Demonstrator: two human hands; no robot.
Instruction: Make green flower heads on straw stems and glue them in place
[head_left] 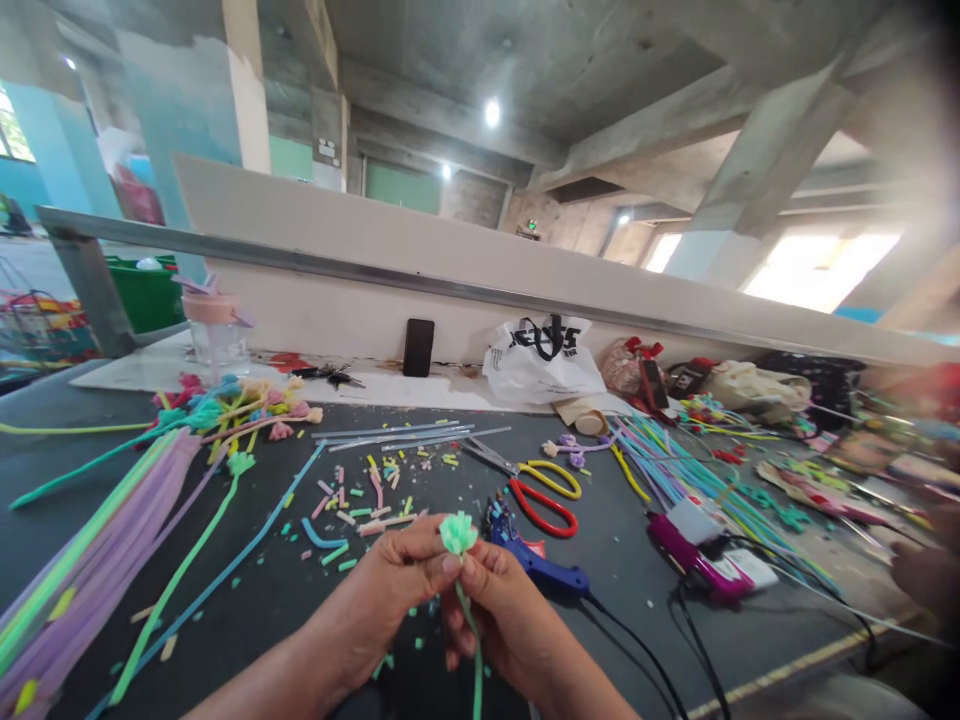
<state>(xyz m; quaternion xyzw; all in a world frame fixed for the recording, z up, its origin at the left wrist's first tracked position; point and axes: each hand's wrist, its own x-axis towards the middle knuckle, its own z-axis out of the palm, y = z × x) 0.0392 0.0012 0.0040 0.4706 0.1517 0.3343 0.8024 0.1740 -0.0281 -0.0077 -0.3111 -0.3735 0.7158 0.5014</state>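
Observation:
Between my two hands, above the dark tabletop, is a mint-green pipe cleaner flower (458, 534) with a long green stem hanging down. The fingers of my left hand (401, 570) pinch the base of the flower head from the left. My right hand (504, 600) closes on it from the other side, thumb and fingers at the top of the stem. Just beyond my right hand lies a blue glue gun (544, 565) with a cord. Scissors (536, 485) with red and yellow handles rest behind it. A similar green flower (240, 463) lies to the left.
Bundled pipe cleaners (120, 540) and finished flowers fill the left side. Glue sticks (405, 432) and cut scraps (367, 505) lie ahead. To the right are more pipe cleaners (667, 470), a magenta glue gun (697, 560) and another person's blurred hand (926, 560). A phone (418, 348) leans at the back.

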